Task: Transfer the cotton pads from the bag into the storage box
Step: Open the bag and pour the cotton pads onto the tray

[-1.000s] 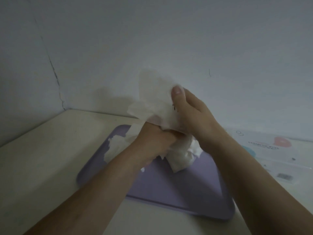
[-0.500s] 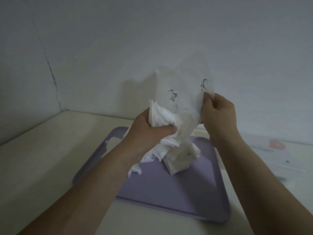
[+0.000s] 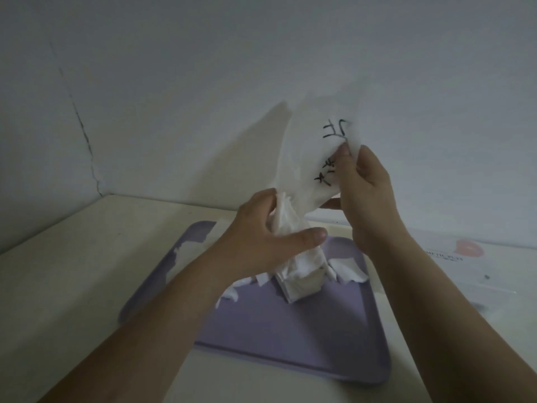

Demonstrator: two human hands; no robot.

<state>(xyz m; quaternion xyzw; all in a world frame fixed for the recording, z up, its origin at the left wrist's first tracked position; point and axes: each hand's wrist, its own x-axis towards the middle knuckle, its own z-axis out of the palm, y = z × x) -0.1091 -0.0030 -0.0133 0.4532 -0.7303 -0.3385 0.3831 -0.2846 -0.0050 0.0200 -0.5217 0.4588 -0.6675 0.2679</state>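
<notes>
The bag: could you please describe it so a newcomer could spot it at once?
Find the purple tray on the pale table. Above it, the left hand and right hand hold up a thin white bag. Unlike the plain cotton pads below, it bears black handwritten marks.

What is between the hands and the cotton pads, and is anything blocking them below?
The bag itself: the left hand grips the cotton pads through its film, and the right hand pinches only the bag's raised end. Below, the stack rests on the purple tray among loose pads. No storage box is clearly in view.
</notes>
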